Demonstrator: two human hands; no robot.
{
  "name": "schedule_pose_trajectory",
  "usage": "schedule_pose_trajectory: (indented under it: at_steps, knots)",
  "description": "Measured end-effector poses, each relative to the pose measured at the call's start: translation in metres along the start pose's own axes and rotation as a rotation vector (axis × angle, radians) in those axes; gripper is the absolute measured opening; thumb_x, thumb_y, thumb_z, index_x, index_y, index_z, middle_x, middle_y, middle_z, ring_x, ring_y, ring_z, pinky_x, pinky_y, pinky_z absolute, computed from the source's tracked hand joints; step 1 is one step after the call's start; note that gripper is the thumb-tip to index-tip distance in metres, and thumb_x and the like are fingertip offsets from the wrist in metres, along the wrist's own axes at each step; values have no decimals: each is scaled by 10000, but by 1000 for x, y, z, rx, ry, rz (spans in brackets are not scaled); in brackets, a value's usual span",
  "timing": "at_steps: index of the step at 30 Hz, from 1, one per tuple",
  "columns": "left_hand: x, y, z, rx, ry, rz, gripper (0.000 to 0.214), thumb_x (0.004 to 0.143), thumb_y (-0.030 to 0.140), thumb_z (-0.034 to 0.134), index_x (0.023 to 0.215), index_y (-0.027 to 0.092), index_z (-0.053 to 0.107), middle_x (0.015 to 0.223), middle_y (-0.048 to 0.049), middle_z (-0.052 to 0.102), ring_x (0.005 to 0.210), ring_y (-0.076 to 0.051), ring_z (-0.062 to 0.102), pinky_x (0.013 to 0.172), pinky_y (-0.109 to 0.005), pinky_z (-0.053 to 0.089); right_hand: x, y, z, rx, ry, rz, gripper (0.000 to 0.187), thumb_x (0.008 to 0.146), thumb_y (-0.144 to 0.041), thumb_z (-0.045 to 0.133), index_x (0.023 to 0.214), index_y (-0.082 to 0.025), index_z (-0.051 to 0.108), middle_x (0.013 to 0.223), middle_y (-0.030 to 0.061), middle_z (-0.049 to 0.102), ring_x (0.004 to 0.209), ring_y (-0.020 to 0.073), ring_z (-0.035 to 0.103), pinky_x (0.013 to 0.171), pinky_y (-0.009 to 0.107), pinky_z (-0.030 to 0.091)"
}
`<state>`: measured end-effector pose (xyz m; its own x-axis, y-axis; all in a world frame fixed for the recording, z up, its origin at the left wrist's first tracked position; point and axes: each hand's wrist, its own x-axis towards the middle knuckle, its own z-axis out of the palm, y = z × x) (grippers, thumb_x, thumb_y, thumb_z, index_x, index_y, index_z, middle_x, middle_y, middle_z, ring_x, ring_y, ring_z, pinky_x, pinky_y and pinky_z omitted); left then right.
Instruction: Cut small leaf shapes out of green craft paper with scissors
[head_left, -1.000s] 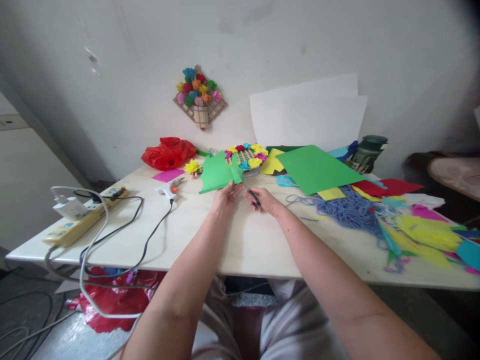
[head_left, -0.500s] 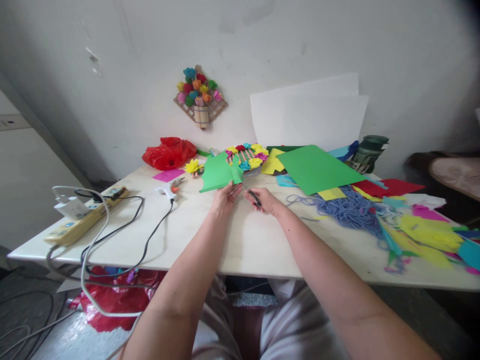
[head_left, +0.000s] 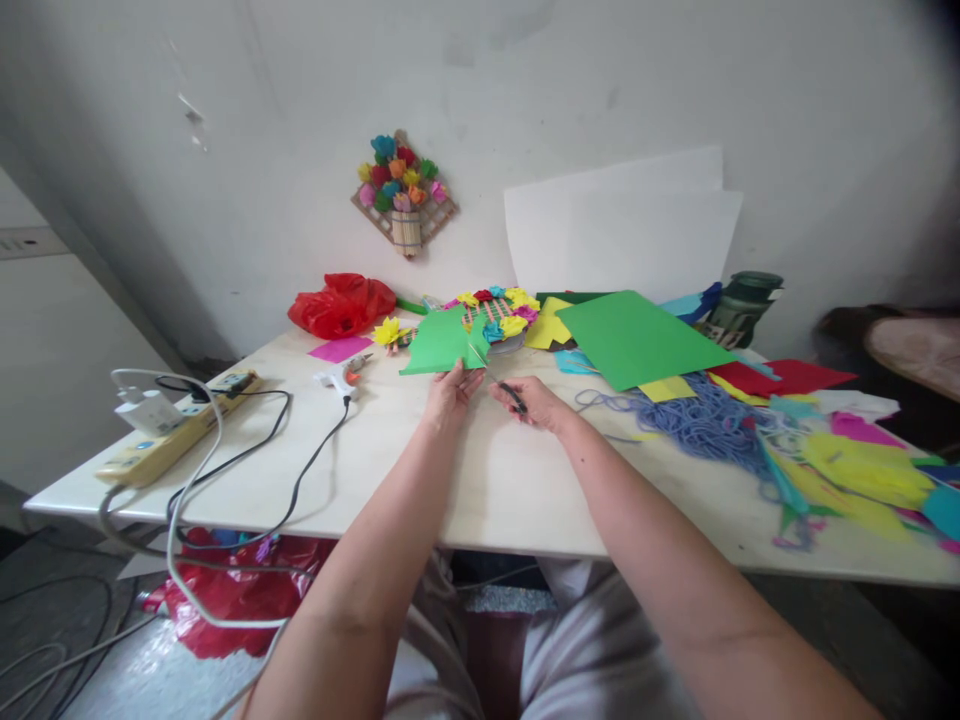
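Observation:
My left hand (head_left: pixel 451 392) is closed on the lower edge of a green sheet of paper (head_left: pixel 439 345), its outline unevenly cut. In my right hand (head_left: pixel 536 405) is a pair of scissors (head_left: pixel 514 398) with dark handles, fingers wrapped round them. The blades point up and left and lie at the sheet's right edge, close to my left fingertips. Just behind the sheet is a woven piece (head_left: pixel 491 312) ringed with colourful paper flowers, partly hidden by the sheet. A yellow paper flower (head_left: pixel 388 332) lies left of the sheet.
A glue gun (head_left: pixel 341 378) with a black cord and a power strip (head_left: pixel 180 432) lie on the left. Right are a large green sheet (head_left: pixel 645 340), blue yarn (head_left: pixel 697 420), paper scraps and a dark bottle (head_left: pixel 742 308). A red plastic bag (head_left: pixel 341 306) sits at the back.
The green sheet's outline looks slightly different, its upper part tilted and lower on the left. Both hands stay almost in place with the scissors at the sheet; the whole view has shifted slightly.

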<state>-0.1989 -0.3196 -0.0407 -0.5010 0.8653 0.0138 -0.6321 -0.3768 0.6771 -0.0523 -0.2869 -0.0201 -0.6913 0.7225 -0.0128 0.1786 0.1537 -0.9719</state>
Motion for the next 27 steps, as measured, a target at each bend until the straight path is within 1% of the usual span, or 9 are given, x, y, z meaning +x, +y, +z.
schedule_pose_trajectory:
  at_steps: [3,10,15,19,22,25,27]
  knots:
    - [1,0,-1,-1,3,10,39,746,140,596,768,111,580,655,-60,657,654,-169,660,654,-268,527,0,0,0,13,-13,-15,220,636,-341,650,687,-141,576,438,-71,420,320,41,350,292,175,204]
    - [1,0,-2,-2,-1,18,100,721,172,632,757,116,557,614,-39,638,597,-148,648,637,-257,528,-4,-4,0,-19,-23,7,216,646,-335,646,689,-143,557,438,-65,441,315,41,348,289,176,207]
    - [1,2,-1,4,40,34,143,743,235,616,714,130,523,560,-19,602,550,-141,631,648,-287,525,-7,-8,0,-33,-36,4,216,646,-331,647,691,-140,558,419,-69,418,314,42,342,291,176,218]
    - [4,4,-4,-38,99,49,168,770,296,585,734,150,510,492,26,535,531,-133,618,676,-315,520,-7,-8,-2,-28,-41,28,202,688,-336,599,686,-140,551,428,-60,428,312,42,350,284,174,211]
    - [7,6,-4,-61,135,48,156,763,290,594,801,154,528,568,9,582,587,-132,630,719,-320,514,-7,-5,-5,-45,-74,16,230,716,-365,569,669,-142,538,432,-58,428,304,38,344,277,171,195]
    - [7,7,-4,-74,138,60,143,764,263,593,850,155,553,706,-31,644,678,-135,642,756,-312,506,-6,-1,-8,-50,-110,-2,254,706,-392,584,671,-145,532,448,-58,438,304,34,344,275,168,182]
    - [7,8,-4,-81,136,75,117,773,236,581,856,154,566,745,-38,656,708,-133,641,773,-307,501,-5,2,-10,-59,-128,-10,279,696,-418,593,670,-147,529,455,-56,444,305,33,346,274,169,174]
